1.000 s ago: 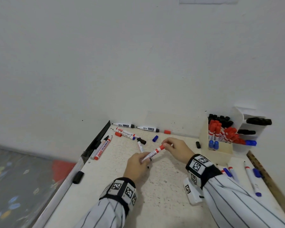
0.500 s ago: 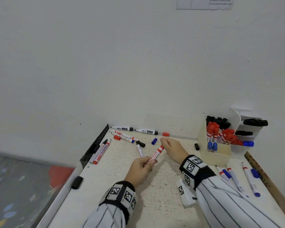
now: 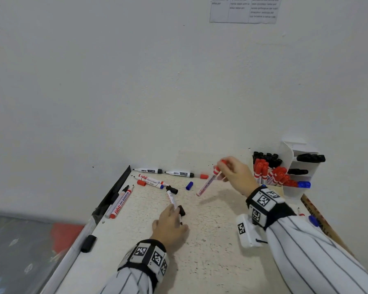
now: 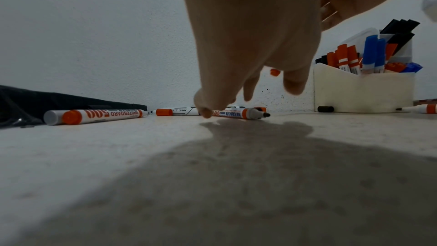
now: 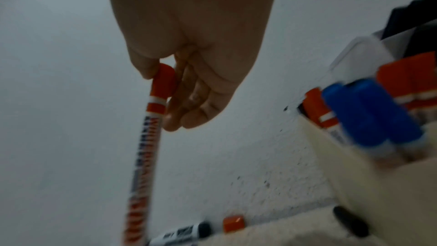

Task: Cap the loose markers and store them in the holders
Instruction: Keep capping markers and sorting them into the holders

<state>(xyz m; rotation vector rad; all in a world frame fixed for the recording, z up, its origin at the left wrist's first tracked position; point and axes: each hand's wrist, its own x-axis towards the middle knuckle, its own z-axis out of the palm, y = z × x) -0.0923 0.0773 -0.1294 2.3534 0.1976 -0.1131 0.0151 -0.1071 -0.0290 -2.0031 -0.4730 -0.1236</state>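
Observation:
My right hand [image 3: 221, 166] pinches a capped red marker [image 3: 206, 183] by its cap, and the barrel hangs down to the left above the table. The right wrist view shows the same pinch, right hand [image 5: 163, 81] on the blurred red marker [image 5: 144, 156]. The cream holder [image 3: 272, 188], full of black, red and blue markers, stands just right of that hand. Behind it is a white tiered holder [image 3: 295, 187]. My left hand [image 3: 174, 211] rests low on the table, its fingertips [image 4: 205, 113] touching an uncapped marker [image 4: 238, 114] that lies flat.
Two black markers [image 3: 164, 172] lie along the back wall, with loose red caps [image 3: 204, 176] and a blue cap [image 3: 189, 185] nearby. More markers [image 3: 121, 201] lie at the table's left edge. A small black cap [image 3: 181, 210] sits by my left fingers. A wooden ruler [image 3: 319, 219] runs along the right.
My left hand let go of the red marker and dropped to the uncapped marker on the table. My right hand lifted the red marker up and right, toward the cream holder.

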